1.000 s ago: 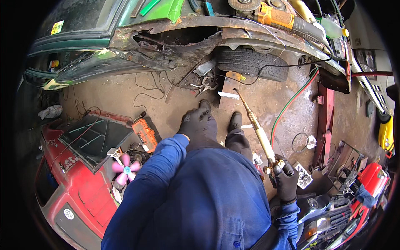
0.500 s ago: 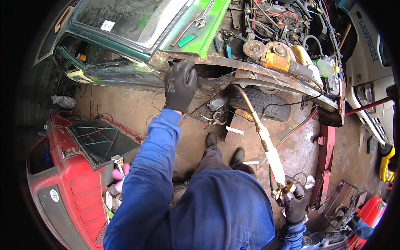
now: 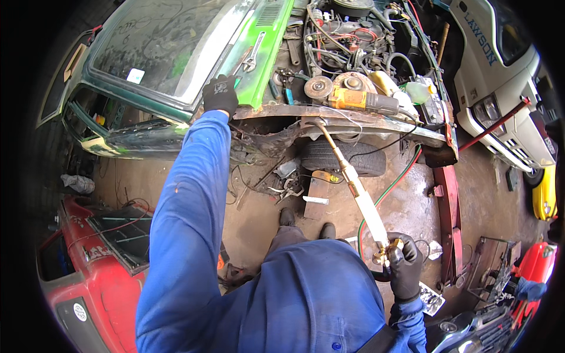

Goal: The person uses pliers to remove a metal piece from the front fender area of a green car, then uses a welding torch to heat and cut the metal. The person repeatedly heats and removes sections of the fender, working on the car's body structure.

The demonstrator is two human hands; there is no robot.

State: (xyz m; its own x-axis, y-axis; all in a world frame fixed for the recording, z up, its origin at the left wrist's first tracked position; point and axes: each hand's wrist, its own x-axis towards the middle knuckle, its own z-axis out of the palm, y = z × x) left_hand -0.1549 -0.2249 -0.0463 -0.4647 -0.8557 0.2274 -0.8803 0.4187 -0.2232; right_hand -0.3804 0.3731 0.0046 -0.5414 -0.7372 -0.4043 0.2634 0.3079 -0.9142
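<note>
In a black glove, my left hand [image 3: 220, 95] rests at the base of the car's windscreen, its fingertips mostly hidden. A green object [image 3: 237, 82] peeks out beside its fingers, close to an adjustable wrench [image 3: 253, 53] on the bright green panel. My right hand [image 3: 407, 272], also gloved, grips a gas torch [image 3: 369, 213] by its brass valve end. The torch points up and away, its copper-coloured tip near the rusty, cut-open fender edge [image 3: 276, 112] above the tyre [image 3: 344, 157]. No flame shows at the tip.
An angle grinder [image 3: 362, 100] lies on the fender beside pliers [image 3: 287, 88]. Red and green hoses [image 3: 391, 187] run below the fender. A red car body [image 3: 112, 276] stands at lower left, a red steel beam [image 3: 448, 226] at right, and a white vehicle [image 3: 500, 100] beyond.
My left hand has moved up and left from the rusty fender edge to the windscreen base beside the green object. The whole view has shifted; my right hand still holds the torch.
</note>
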